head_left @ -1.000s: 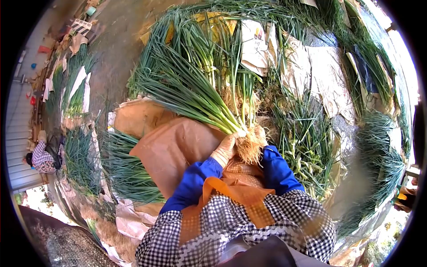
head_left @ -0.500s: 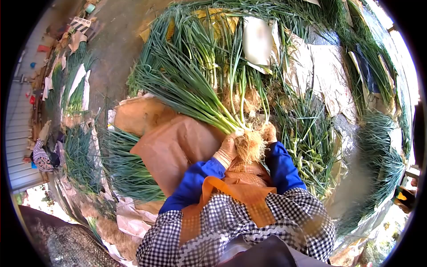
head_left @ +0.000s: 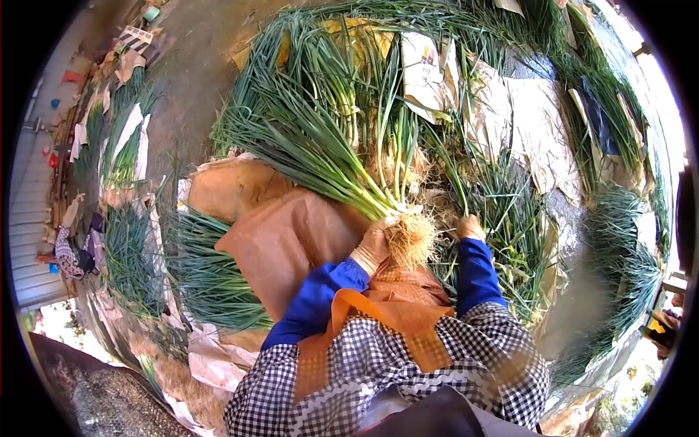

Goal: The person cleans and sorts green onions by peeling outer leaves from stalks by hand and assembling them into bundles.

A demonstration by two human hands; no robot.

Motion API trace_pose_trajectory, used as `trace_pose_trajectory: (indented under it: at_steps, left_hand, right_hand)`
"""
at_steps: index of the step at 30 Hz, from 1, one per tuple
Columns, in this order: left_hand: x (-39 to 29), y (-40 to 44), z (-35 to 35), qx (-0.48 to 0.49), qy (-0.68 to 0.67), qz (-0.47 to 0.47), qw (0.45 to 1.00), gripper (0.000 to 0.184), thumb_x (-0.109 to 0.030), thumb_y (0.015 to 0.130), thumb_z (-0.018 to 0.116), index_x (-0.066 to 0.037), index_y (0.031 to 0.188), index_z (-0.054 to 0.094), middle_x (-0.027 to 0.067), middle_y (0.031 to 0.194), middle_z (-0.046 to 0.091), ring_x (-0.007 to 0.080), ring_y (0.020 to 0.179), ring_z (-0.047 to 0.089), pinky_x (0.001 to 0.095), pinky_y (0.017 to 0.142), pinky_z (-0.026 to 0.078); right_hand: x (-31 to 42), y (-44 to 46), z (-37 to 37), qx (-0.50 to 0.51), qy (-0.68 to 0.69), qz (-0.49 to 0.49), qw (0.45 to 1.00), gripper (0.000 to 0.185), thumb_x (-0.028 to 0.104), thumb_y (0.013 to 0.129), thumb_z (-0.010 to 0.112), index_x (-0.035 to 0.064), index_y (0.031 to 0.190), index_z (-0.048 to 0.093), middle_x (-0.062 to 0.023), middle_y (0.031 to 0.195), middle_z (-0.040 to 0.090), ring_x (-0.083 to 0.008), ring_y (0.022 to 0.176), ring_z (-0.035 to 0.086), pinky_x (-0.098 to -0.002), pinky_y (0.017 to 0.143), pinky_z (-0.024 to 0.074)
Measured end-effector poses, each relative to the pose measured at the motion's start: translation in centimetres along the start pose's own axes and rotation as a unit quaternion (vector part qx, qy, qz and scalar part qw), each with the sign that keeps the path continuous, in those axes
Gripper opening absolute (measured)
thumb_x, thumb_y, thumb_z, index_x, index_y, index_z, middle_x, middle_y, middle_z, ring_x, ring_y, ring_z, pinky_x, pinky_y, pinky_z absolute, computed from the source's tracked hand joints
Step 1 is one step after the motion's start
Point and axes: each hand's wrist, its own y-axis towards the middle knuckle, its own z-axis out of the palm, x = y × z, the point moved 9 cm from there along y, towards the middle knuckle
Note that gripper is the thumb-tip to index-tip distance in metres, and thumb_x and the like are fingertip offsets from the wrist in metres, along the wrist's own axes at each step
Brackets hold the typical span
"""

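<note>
My left hand (head_left: 373,246) is closed around the root end of a bunch of green onions (head_left: 349,178). Their long leaves fan out to the upper left, and the pale, tangled roots (head_left: 411,240) stick out beside my fingers. To the right, apart from the bunch, my right hand (head_left: 470,227) is closed at the lower end of a single green onion stalk (head_left: 457,183); its fingers are partly hidden. Brown sheeting (head_left: 291,233) lies left of the bunch. Beyond it rests a large pile of green onions (head_left: 291,95).
Loose, trimmed-looking greens (head_left: 510,255) lie right of my right hand. A white printed sack (head_left: 422,73) and pale sacking (head_left: 539,124) are farther back. More green onions (head_left: 211,269) lie at left. A person (head_left: 69,251) is at far left, another person (head_left: 664,331) at the right edge.
My right hand has moved right, away from the roots of the bunch, with a single stalk. My left hand and the bunch stay almost in place.
</note>
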Motion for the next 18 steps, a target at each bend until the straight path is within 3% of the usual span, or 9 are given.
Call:
trace_pose_trajectory:
  at_steps: [1,2,3,6,9,10,15,17,18]
  left_hand:
    - [0.0,0.2,0.5,0.023,-0.010,-0.003,1.000,0.034,-0.018,0.083,0.053,0.002,0.110,0.054,0.0110,0.101,0.063,0.0213,0.089,0.061,0.0362,0.080,0.051]
    - [-0.1,0.6,0.5,0.026,-0.013,-0.001,1.000,0.034,-0.018,0.083,0.053,0.002,0.110,0.054,0.0110,0.101,0.063,0.0213,0.089,0.061,0.0362,0.080,0.051]
    - [0.4,0.7,0.2,0.016,-0.006,-0.015,1.000,0.038,-0.020,0.081,0.054,0.002,0.113,0.053,0.0130,0.104,0.061,0.0247,0.094,0.059,0.0392,0.084,0.049]
    - [1.7,0.8,-0.8,-0.002,-0.011,-0.041,0.999,0.045,-0.018,0.078,0.054,0.003,0.117,0.050,0.0151,0.109,0.059,0.0262,0.097,0.058,0.0394,0.087,0.048]
    - [1.5,0.2,2.2,0.066,0.022,-0.062,0.996,0.033,-0.010,0.076,0.057,0.002,0.107,0.057,0.0068,0.087,0.062,0.0152,0.075,0.060,0.0250,0.072,0.049]
    - [1.2,0.1,1.5,0.055,0.040,-0.029,0.997,0.034,-0.006,0.073,0.057,0.003,0.106,0.057,0.0059,0.085,0.062,0.0117,0.072,0.058,0.0202,0.067,0.047]
    - [2.1,1.0,-1.4,0.026,0.060,-0.038,0.997,0.030,-0.001,0.071,0.056,0.004,0.100,0.057,0.0050,0.083,0.061,0.0106,0.069,0.057,0.0183,0.064,0.046]
    - [2.2,0.6,-2.0,0.011,0.020,-0.039,0.999,0.026,-0.004,0.070,0.057,0.004,0.094,0.059,0.0053,0.080,0.061,0.0112,0.066,0.056,0.0197,0.061,0.047]
    - [1.8,0.6,-2.0,0.012,-0.015,-0.029,0.999,0.023,-0.006,0.069,0.059,0.003,0.090,0.060,0.0056,0.076,0.061,0.0117,0.063,0.056,0.0210,0.059,0.048]
  right_hand:
    - [-0.5,-7.2,-7.6,-0.064,0.086,0.151,0.983,0.046,0.045,0.083,0.053,0.0045,0.104,0.057,-0.0168,0.104,0.060,-0.0291,0.101,0.057,-0.0380,0.086,0.0452]
    - [0.8,-9.2,-11.4,-0.151,0.025,0.094,0.984,0.053,0.042,0.084,0.055,0.0009,0.117,0.050,-0.0167,0.110,0.059,-0.0300,0.102,0.057,-0.0368,0.086,0.0451]
    - [3.6,-11.2,-15.5,-0.338,0.085,-0.094,0.932,0.052,0.039,0.083,0.057,0.0009,0.117,0.051,-0.0156,0.107,0.060,-0.0299,0.099,0.057,-0.0357,0.086,0.0450]
    - [16.0,-16.6,-22.6,-0.160,0.379,-0.291,0.864,0.031,0.033,0.082,0.059,0.0071,0.099,0.063,-0.0138,0.091,0.063,-0.0293,0.084,0.061,-0.0342,0.074,0.0460]
    - [24.2,-16.2,-19.9,0.033,0.018,-0.304,0.952,0.048,0.050,0.079,0.053,0.0086,0.100,0.064,-0.0137,0.099,0.064,-0.0284,0.093,0.060,-0.0341,0.079,0.0464]
    - [25.6,-16.5,-18.5,0.100,-0.090,-0.333,0.933,0.040,0.041,0.081,0.049,0.0098,0.100,0.065,-0.0138,0.100,0.064,-0.0307,0.094,0.060,-0.0361,0.078,0.0474]
    - [27.0,-18.0,-17.2,0.020,-0.170,-0.392,0.904,0.023,0.022,0.077,0.050,0.0107,0.086,0.068,-0.0109,0.090,0.066,-0.0283,0.084,0.064,-0.0382,0.069,0.0501]
    - [26.6,-20.6,-19.9,-0.031,-0.118,-0.410,0.904,0.023,0.022,0.079,0.049,0.0103,0.086,0.067,-0.0116,0.084,0.066,-0.0293,0.079,0.064,-0.0344,0.063,0.0502]
    - [25.4,-21.4,-20.5,-0.126,-0.009,-0.486,0.865,0.022,0.022,0.084,0.053,0.0048,0.091,0.065,-0.0112,0.083,0.067,-0.0218,0.075,0.064,-0.0296,0.062,0.0494]
